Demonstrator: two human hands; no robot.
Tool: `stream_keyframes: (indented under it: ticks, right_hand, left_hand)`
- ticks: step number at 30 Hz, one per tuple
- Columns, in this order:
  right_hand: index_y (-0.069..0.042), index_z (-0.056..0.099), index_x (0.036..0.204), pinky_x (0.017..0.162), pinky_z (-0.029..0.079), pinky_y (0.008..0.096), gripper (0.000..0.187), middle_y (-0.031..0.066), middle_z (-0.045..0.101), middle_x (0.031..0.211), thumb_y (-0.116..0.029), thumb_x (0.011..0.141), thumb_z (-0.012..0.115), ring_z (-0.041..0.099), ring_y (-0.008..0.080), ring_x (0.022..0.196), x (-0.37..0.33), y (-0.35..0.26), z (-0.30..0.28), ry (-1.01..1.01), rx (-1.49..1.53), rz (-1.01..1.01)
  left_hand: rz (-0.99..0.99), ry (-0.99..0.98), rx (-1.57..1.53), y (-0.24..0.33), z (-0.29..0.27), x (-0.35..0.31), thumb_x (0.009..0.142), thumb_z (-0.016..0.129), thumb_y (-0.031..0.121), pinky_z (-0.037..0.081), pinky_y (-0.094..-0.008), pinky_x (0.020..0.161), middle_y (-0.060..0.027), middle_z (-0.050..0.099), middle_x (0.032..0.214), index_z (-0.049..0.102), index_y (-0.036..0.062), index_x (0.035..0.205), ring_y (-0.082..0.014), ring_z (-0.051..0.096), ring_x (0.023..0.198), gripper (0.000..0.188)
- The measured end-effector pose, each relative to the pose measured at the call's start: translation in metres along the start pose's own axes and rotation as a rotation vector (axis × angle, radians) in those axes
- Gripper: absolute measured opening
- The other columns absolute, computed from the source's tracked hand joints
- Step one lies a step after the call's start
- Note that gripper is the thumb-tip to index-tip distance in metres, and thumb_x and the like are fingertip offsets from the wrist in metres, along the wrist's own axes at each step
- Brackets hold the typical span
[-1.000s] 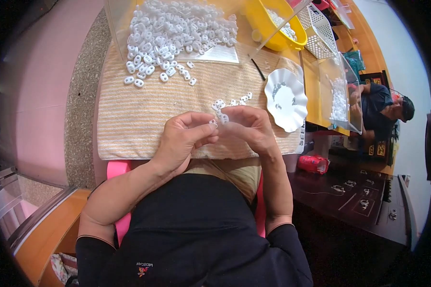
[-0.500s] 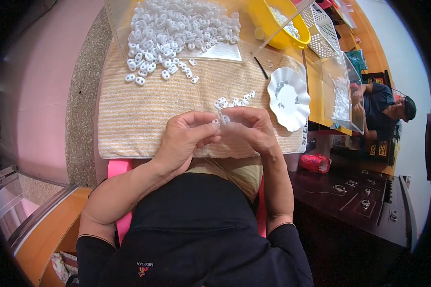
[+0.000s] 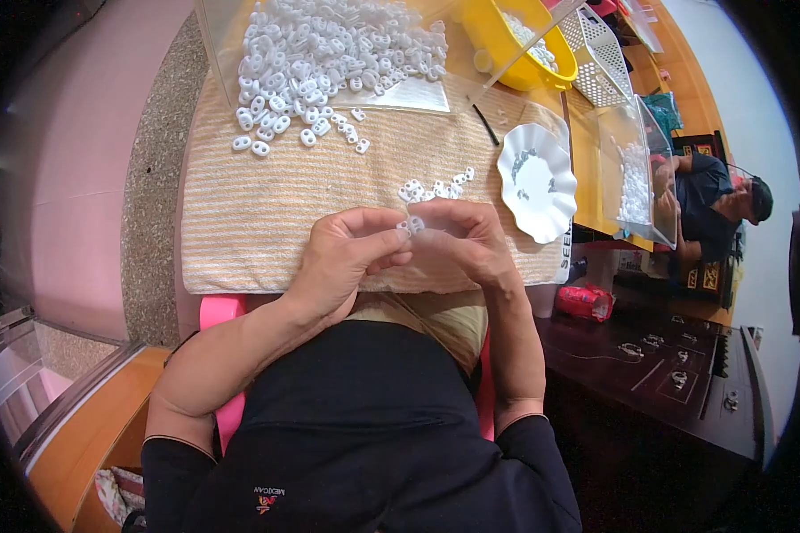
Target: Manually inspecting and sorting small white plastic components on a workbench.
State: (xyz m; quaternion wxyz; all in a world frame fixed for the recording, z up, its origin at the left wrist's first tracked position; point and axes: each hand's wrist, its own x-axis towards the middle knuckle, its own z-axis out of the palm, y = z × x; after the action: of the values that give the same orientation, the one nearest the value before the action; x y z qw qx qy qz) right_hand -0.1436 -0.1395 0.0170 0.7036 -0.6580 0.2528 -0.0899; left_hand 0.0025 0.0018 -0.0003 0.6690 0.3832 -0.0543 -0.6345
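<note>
Both hands meet over the near part of a striped towel (image 3: 267,200). My left hand (image 3: 348,253) is closed, pinching a small white plastic piece (image 3: 404,226) between thumb and forefinger. Pinched likewise in my right hand (image 3: 469,238) is a white oval two-hole piece (image 3: 418,225). The two pieces sit edge to edge; whether they are joined I cannot tell. Just beyond the fingertips lies a little cluster of white pieces (image 3: 437,189). Farther off, a big heap of white two-hole pieces (image 3: 320,58) spills out of a clear bin (image 3: 418,96).
A white scalloped plate (image 3: 556,186) with small dark bits stands right of my hands. Beyond it are a black stick (image 3: 485,125), a yellow basin (image 3: 498,53) and a clear box (image 3: 609,169) of white pieces. Another person (image 3: 716,200) works at the right.
The two white pieces have come closer together between my fingertips, closing the gap that showed before. My hands have otherwise barely moved.
</note>
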Motion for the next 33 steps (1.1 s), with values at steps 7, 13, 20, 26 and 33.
stream_keyframes:
  ticks: [7, 13, 20, 26, 33]
  right_hand:
    - [0.003, 0.063, 0.114, 0.078, 0.052, 0.0237, 0.029, 0.0059, 0.068, 0.098, -0.005, 0.086, 0.069, 0.064, 0.0101, 0.089, -0.0008, -0.0009, 0.0035, 0.004, 0.024, 0.005]
    - [0.004, 0.062, 0.115, 0.08, 0.053, 0.025, 0.03, 0.0074, 0.069, 0.1, -0.004, 0.087, 0.067, 0.065, 0.0121, 0.09, -0.0017, -0.0017, 0.0042, -0.009, 0.102, 0.01]
    - [0.006, 0.061, 0.116, 0.08, 0.054, 0.0264, 0.031, 0.0099, 0.069, 0.099, -0.004, 0.087, 0.067, 0.066, 0.0146, 0.089, -0.0018, 0.0007, 0.0016, -0.027, 0.102, -0.009]
    - [0.006, 0.061, 0.116, 0.08, 0.055, 0.0268, 0.031, 0.0109, 0.069, 0.098, -0.004, 0.088, 0.066, 0.067, 0.0158, 0.088, -0.0022, -0.0015, 0.0017, -0.03, 0.143, 0.027]
    - [0.005, 0.064, 0.112, 0.081, 0.053, 0.0265, 0.029, 0.0099, 0.069, 0.099, -0.002, 0.084, 0.068, 0.066, 0.0148, 0.089, -0.0035, -0.0019, 0.0034, -0.012, 0.17, 0.023]
  left_hand:
    - [-0.002, -0.007, 0.001, 0.0014, 0.0001, -0.0011, 0.085, 0.068, 0.007, 0.053, -0.0227, 0.072, -0.0061, 0.068, 0.089, 0.066, 0.0003, 0.101, -0.0112, 0.064, 0.076, 0.018]
    - [-0.008, -0.003, 0.006, 0.0034, 0.0026, -0.0025, 0.085, 0.068, 0.007, 0.054, -0.0239, 0.072, -0.0062, 0.068, 0.089, 0.065, -0.0001, 0.101, -0.0109, 0.064, 0.076, 0.017]
    - [-0.009, -0.009, -0.007, 0.0034, 0.0031, -0.0024, 0.086, 0.069, 0.007, 0.054, -0.0245, 0.07, -0.0056, 0.066, 0.085, 0.063, 0.0004, 0.099, -0.0109, 0.063, 0.075, 0.016]
    - [-0.012, 0.006, 0.002, 0.0024, 0.0034, -0.0031, 0.085, 0.07, 0.006, 0.054, -0.0244, 0.069, -0.0066, 0.066, 0.085, 0.063, -0.0001, 0.098, -0.0116, 0.063, 0.074, 0.016]
    - [-0.009, 0.017, 0.01, 0.0022, 0.0044, -0.0033, 0.085, 0.07, 0.006, 0.054, -0.0249, 0.068, -0.0073, 0.066, 0.08, 0.065, -0.0017, 0.095, -0.0126, 0.063, 0.071, 0.014]
